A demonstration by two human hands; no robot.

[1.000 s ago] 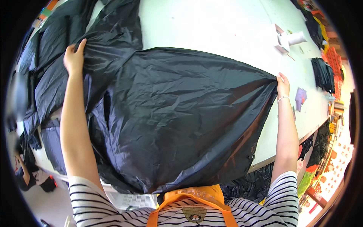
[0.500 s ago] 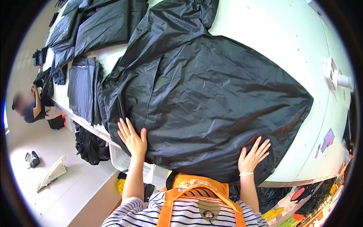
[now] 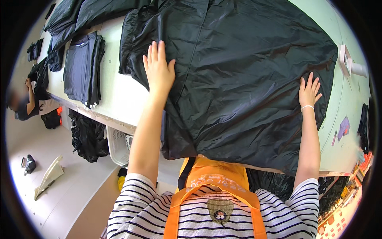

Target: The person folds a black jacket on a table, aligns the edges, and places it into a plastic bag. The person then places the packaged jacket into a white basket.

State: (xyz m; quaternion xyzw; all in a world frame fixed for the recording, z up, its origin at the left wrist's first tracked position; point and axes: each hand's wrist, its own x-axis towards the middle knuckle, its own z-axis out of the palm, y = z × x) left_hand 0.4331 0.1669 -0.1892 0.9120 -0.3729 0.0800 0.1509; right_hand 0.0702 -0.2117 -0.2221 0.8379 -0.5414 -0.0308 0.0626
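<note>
A large piece of thin black fabric (image 3: pixel 246 79) with a long seam lies spread over the pale table, wrinkled in places. Its near edge hangs over the table's front against my orange apron (image 3: pixel 217 173). My left hand (image 3: pixel 160 73) lies flat on the fabric's left part, just left of the seam, fingers stretched away from me. Over at the right edge, my right hand (image 3: pixel 310 92) rests palm down with its fingers spread. Neither hand grips anything. The fabric's far end runs out of view at the top.
A stack of folded black fabric (image 3: pixel 81 69) sits on the table (image 3: pixel 115 89) at the left, with more black bundles beyond. A white holder (image 3: pixel 347 61) and a purple scrap (image 3: pixel 344 128) are at the right. A white basket (image 3: pixel 117 147) stands below the table; another person (image 3: pixel 30 101) is far left.
Both hands have moved away from me, the right one also to the right. The fabric's left side has shifted right, off the folded stack, baring some table, and the fabric lies flatter and wider.
</note>
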